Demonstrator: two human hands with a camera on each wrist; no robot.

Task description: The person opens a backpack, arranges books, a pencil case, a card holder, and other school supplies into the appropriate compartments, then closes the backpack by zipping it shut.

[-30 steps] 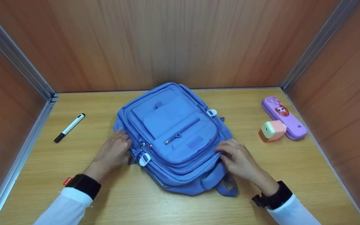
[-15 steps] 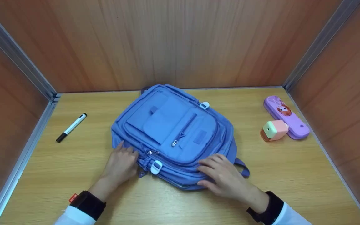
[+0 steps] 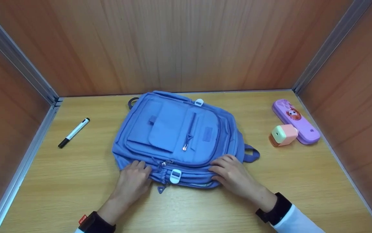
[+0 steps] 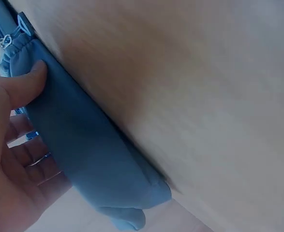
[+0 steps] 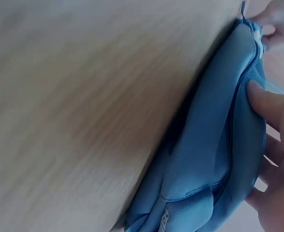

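Note:
A blue backpack (image 3: 166, 129) lies on the table, its front pocket and short zipper facing up. My left hand (image 3: 134, 181) grips its near side at the left. In the left wrist view the thumb (image 4: 33, 84) presses the side fabric, the other fingers behind it. Farther right, my right hand (image 3: 232, 176) holds the same near side. The right wrist view shows that thumb (image 5: 265, 104) against the side panel, fingers over the far edge. Between the hands sits a white buckle (image 3: 175, 176). The blue fabric hides some fingertips in the wrist views.
A white marker with black ends (image 3: 74, 132) lies on the table (image 3: 189, 213) at left. At right are a purple pencil case (image 3: 302, 126) and a small pink, mint and brown block (image 3: 286, 134) against it. Wooden panels (image 3: 179, 45) rise behind and at both sides.
The backpack has turned counterclockwise, its near side now almost parallel to the table's front. My left hand moved nearer and rightward with it; my right hand shifted left along the edge.

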